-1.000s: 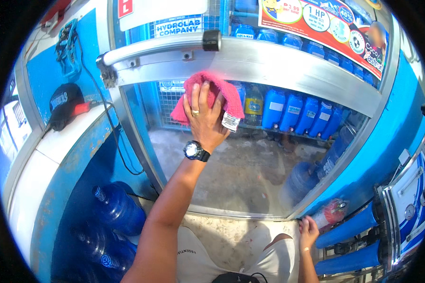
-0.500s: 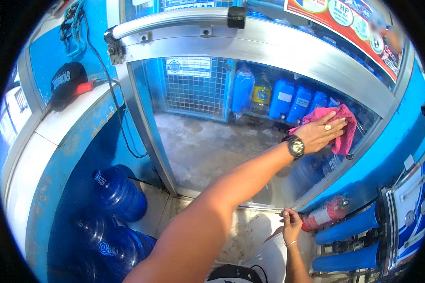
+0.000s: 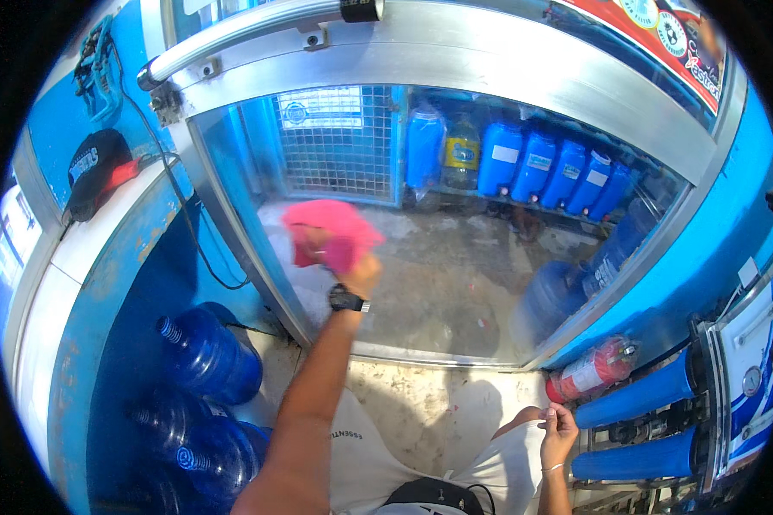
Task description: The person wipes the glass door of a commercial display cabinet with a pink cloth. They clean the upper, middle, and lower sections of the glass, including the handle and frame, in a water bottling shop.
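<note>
My left hand (image 3: 362, 276), with a black watch on the wrist, presses a pink cloth (image 3: 331, 232) against the left part of a glass door pane (image 3: 455, 283). The cloth is bunched and blurred. The pane sits in a silver metal frame (image 3: 455, 60) with a round bar handle (image 3: 232, 34) on top. My right hand (image 3: 560, 427) is low at my side, fingers pinching the hem of my white shirt. Behind the glass stands a row of blue containers (image 3: 532, 163) and one yellow-labelled bottle (image 3: 462, 154).
Large blue water jugs (image 3: 210, 356) lie on the floor at the lower left. A red fire extinguisher (image 3: 597, 369) leans at the door's lower right, beside blue filter housings (image 3: 636, 399). A black cap (image 3: 94, 167) rests on a white-topped counter on the left.
My left hand has swept the pink cloth over the glass: from the upper middle to the right side, and now back to the left part of the pane. My right hand stays by my shirt.
</note>
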A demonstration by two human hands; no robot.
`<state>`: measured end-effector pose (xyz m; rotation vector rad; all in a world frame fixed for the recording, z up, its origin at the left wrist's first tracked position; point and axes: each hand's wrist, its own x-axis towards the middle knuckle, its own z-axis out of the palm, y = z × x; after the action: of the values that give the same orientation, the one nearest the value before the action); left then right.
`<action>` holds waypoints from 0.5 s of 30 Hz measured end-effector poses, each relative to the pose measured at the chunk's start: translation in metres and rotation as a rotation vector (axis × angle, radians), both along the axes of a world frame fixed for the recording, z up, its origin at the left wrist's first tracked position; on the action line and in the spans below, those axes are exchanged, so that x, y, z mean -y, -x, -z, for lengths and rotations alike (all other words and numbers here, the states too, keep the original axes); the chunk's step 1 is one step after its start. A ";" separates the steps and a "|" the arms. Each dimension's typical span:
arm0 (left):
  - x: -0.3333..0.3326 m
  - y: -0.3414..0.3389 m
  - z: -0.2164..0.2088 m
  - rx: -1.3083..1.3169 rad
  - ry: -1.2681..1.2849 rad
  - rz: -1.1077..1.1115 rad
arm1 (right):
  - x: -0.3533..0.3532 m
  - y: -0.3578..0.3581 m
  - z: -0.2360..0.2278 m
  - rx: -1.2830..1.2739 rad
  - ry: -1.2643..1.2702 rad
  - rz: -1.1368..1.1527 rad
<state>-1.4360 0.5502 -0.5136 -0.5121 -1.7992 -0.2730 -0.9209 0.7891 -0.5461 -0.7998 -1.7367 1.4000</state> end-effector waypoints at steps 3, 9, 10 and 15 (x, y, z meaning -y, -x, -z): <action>-0.084 -0.046 -0.015 0.253 0.080 0.138 | 0.011 0.019 -0.003 0.010 0.005 -0.039; -0.023 -0.058 -0.079 -0.071 0.175 0.434 | 0.019 0.042 -0.015 -0.068 -0.063 -0.228; 0.010 -0.047 -0.090 0.076 0.070 0.353 | 0.016 0.043 -0.018 -0.089 -0.088 -0.234; 0.126 0.005 -0.194 -0.125 -0.358 0.323 | 0.005 0.032 -0.023 -0.066 -0.053 -0.168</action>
<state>-1.4409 0.4245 -0.3195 -0.5472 -1.4981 -0.7546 -0.9531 0.7843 -0.5229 -0.5836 -1.8160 1.4671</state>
